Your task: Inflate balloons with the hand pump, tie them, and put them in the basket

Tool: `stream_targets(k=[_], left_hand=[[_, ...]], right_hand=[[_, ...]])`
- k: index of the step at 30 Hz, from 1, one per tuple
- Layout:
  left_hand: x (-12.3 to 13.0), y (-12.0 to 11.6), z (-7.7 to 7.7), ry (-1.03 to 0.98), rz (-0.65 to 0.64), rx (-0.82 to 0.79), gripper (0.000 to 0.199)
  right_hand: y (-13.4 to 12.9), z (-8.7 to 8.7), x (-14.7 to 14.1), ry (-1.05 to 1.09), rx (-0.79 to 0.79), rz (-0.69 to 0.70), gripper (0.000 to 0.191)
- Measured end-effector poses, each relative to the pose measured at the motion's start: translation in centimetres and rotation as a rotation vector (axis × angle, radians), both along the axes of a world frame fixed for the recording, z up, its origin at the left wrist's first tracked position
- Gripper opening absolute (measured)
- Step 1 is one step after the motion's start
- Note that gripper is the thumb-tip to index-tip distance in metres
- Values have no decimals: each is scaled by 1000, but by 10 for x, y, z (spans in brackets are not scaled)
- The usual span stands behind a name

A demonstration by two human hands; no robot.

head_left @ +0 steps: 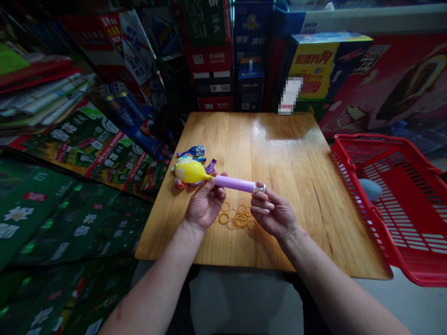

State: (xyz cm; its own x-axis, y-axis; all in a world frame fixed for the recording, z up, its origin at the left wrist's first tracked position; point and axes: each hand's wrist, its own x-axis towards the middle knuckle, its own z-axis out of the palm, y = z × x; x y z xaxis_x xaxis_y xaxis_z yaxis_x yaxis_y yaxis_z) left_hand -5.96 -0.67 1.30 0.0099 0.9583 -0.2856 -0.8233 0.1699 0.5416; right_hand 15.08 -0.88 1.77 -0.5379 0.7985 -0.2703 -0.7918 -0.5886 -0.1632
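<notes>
A purple balloon pump is held level between my hands above the table. The neck of a yellow, partly inflated balloon sits on the pump's left end. My left hand is closed around that joint, thumb and fingers pinching the neck against the nozzle. At the other end, my right hand grips the white handle, which is pushed close to the barrel. Behind the yellow balloon lies a pile of limp coloured balloons. Several tan rubber bands lie on the wood beneath the pump.
The wooden table has a red plastic basket at its right, with a pale blue balloon inside. Green cartons crowd the left side. Stacked boxes stand along the far edge.
</notes>
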Motion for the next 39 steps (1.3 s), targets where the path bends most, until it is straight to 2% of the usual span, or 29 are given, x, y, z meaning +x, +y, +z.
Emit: stream_targets(k=[7,11,15,19,24,29,32,35,39], left_hand=[[-30,13,7,59,142,104,22],[-17,3,1,27,51,31,28],[1,-6,-6,48,-52,7,31],[-5,-1,-5,72,-17,24,26],[-20,5,1,99,83,138,26],[0,-9,-1,105,-24,104,30],[5,-11,-1,96,-13,97,34],[-6,-3,2,95,24,120,36],[-28,5,7,118,132,166,26]], right_hand=[[9,7,20,-115,115,-66,9],[0,-1,8,-130,151,12,19],[-4,-8,-3,-131,103,35,24],[3,-2,10,-99,72,29,14],[8,6,27,-82,94,-73,9],[0,-5,11,-63,49,11,13],[-3,-7,3,-55,85,44,24],[1,-2,8,-67,136,49,27],[10,5,24,-63,157,-22,15]])
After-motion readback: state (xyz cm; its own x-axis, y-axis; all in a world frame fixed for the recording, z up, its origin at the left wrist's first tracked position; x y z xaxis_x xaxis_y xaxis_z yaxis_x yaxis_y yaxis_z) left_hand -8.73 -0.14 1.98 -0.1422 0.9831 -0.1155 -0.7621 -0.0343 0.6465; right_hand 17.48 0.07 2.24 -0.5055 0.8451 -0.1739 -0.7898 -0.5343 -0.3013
